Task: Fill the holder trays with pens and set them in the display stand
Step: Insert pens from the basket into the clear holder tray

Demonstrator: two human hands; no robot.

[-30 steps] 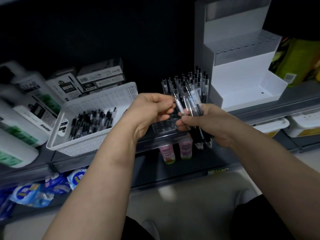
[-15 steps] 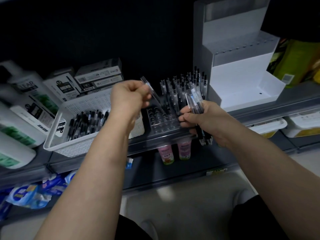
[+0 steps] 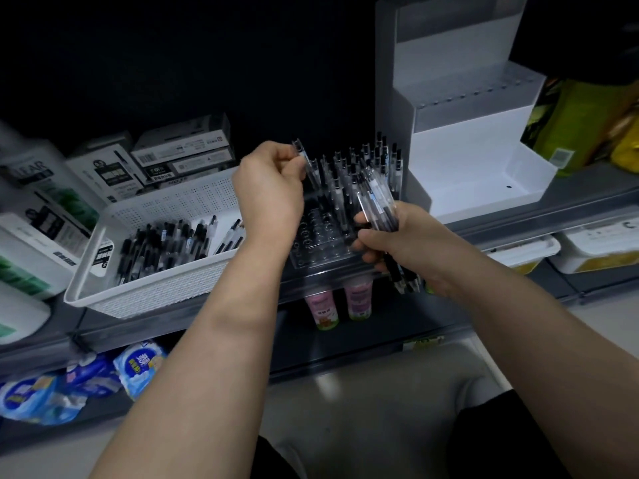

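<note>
A clear holder tray [image 3: 321, 247] with rows of round holes sits on the shelf edge; several pens [image 3: 377, 164] stand upright in its back rows. My left hand [image 3: 269, 195] pinches one clear pen [image 3: 306, 164], held tilted above the tray's left side. My right hand [image 3: 408, 243] grips a bundle of pens [image 3: 378, 205] at the tray's right edge, their dark tips sticking out below the fist. The white stepped display stand [image 3: 484, 160] stands to the right with nothing on its tiers.
A white perforated basket [image 3: 155, 288] holding several loose pens sits left of the tray. Pen boxes [image 3: 179, 157] and white bottles [image 3: 31, 219] fill the far left. Pink bottles [image 3: 325, 309] stand on the shelf below, blue packets [image 3: 52, 392] lower left.
My left hand drew one pen out of the bundle, lifted it up and left, and now holds it over the tray. My right hand stayed beside the tray.
</note>
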